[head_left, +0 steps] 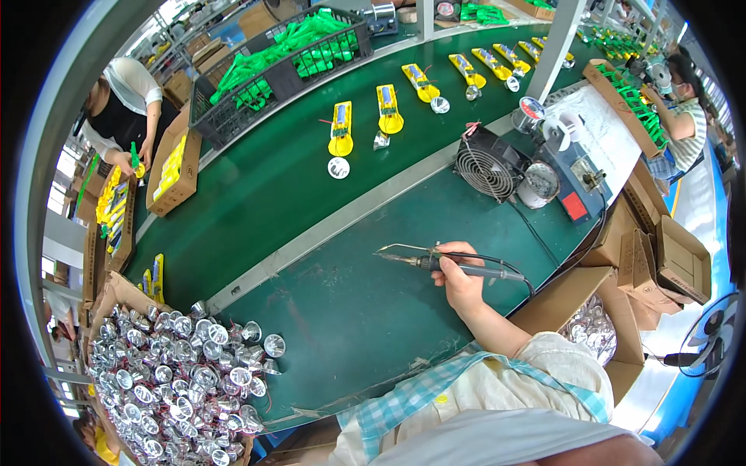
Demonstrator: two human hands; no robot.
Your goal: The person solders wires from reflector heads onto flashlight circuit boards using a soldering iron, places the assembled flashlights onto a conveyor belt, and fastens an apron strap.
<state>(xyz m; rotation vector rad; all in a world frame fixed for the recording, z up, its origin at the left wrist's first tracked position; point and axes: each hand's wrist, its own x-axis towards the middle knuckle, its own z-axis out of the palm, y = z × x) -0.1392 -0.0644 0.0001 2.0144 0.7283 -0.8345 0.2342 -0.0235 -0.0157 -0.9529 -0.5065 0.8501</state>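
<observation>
My right hand (460, 283) is closed around a soldering iron (489, 271) with a dark handle. Its tip points left over the green bench top (342, 303), and a thin bent metal tube (400, 246) runs alongside it. A black cable trails from the grip end. My left hand is out of sight. To the left of the iron, a large heap of shiny silver reflector cups (183, 373) with thin red wires fills a cardboard box. Beyond the bench, yellow flashlight housings (340, 128) lie in a row on the green conveyor belt, several with reflectors attached.
A black fan (488, 165) and a soldering station (579, 190) stand at the right. A grey rail (342, 221) divides bench from belt. A black crate (287, 70) holds green parts. An open carton (598, 334) sits beside my right arm. Other people work at far left and far right.
</observation>
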